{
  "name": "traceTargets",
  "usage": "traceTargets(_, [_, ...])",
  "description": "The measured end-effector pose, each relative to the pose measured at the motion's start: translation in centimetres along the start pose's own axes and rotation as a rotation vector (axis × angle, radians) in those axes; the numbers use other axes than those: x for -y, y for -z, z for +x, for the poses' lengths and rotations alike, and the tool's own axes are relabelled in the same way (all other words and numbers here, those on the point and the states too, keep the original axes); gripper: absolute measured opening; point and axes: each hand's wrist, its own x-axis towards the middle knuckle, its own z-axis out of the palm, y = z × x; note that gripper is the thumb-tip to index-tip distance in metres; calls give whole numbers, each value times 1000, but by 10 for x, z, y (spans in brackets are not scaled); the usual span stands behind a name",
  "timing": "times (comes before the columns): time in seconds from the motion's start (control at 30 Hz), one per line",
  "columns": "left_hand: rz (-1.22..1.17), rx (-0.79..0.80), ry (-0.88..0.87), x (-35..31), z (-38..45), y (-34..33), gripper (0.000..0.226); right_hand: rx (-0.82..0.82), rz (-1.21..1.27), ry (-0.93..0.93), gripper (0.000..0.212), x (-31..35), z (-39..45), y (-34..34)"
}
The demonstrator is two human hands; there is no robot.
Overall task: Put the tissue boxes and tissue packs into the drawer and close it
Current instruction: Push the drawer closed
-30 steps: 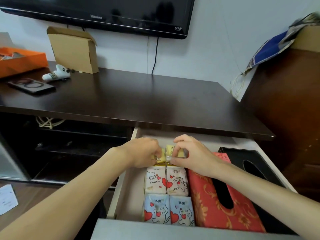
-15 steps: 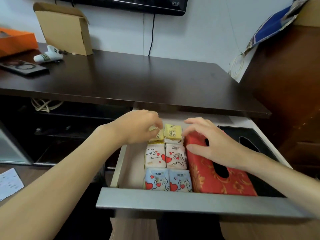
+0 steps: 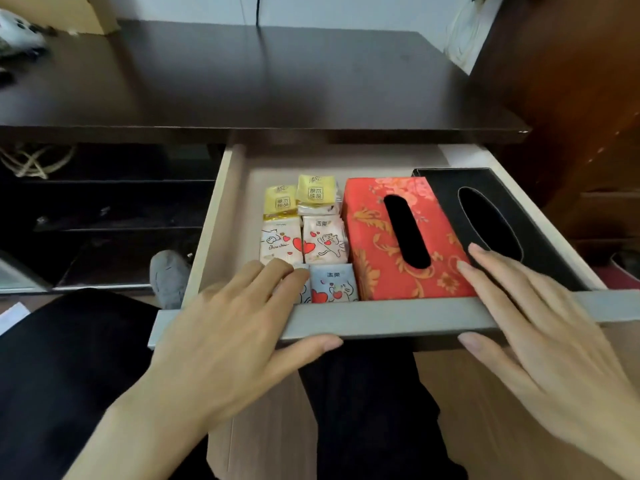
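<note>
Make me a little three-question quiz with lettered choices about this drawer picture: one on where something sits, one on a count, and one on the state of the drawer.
1. Where is the red tissue box?
A. On the dark tabletop
B. In the drawer, between the small tissue packs and the black tissue box
C. On the floor

2. How many yellow tissue packs show?
A. Two
B. Four
C. None

3. What state is the drawer in?
A. Shut
B. Pulled out, both hands at its front edge
C. Taken out and lying on the floor

Answers:
1. B: the red box lies with the small tissue packs on one side and the black tissue box on the other.
2. A: two yellow tissue packs lie at the back of the drawer.
3. B: the contents are in plain view, and the left hand and right hand rest on the front panel.
</note>
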Motion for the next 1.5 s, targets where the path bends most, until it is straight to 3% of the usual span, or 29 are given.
traceTargets(0.23, [86, -64, -38, 19, 31, -13, 69, -92, -54, -21, 68, -12, 28, -19])
traceTargets(0.63, [145, -253, 55, 82, 135, -40, 57, -234, 4, -61, 63, -47, 157, -53])
traceTargets(0.77, [3, -355, 205, 81, 132, -51, 46, -374, 119, -124, 57, -43, 162, -76])
traceTargets(0.87, [-179, -442, 330, 71, 108, -63, 51, -476, 320, -203, 63, -40, 146, -100])
traceTargets(0.97, [-365, -514, 496, 66, 85, -77, 61, -564, 543, -404, 73, -41, 137, -122])
traceTargets(1.07, [-442, -550, 563, 66, 86, -87, 71, -544, 692, -586, 82, -42, 149, -132])
traceTargets(1.23, [-602, -686, 705, 56, 99, -116, 74, -550, 692, -633, 89, -33, 174, -139])
traceTargets(1.37, [-635, -516, 715, 61, 116, -132, 78, -557, 694, -625, 90, -36, 185, -143])
traceTargets(1.5, [-614, -448, 689, 67, 136, -134, 82, -564, 705, -597, 88, -44, 199, -147])
